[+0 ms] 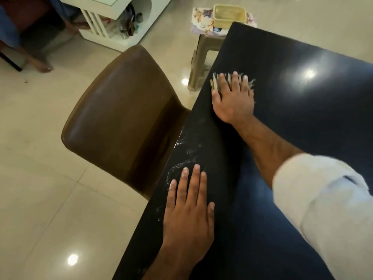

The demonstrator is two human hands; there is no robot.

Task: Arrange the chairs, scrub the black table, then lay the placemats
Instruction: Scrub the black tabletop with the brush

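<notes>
Black worktop [282,138]: glossy, runs from bottom centre to upper right; ceiling lights reflect on it.
White smears [181,144]: streaked along the worktop's left edge, between the two hands.
Scrub brush [213,82]: on the worktop near its far left edge, pale bristles splaying out past the fingertips.
Right hand [232,102]: laid over the brush, fingers spread and straight, pressing it down; white sleeve [323,199] rolled up the forearm.
Left hand [189,211]: flat on the worktop near its edge, fingers straight, holding nothing.
Brown chair [121,110]: padded, against the worktop's left edge.
Plastic stool [201,57]: beside the far corner, carrying floral placemats [201,19] and a yellow tub [229,16].
Floor [40,178]: pale glossy tiles.
</notes>
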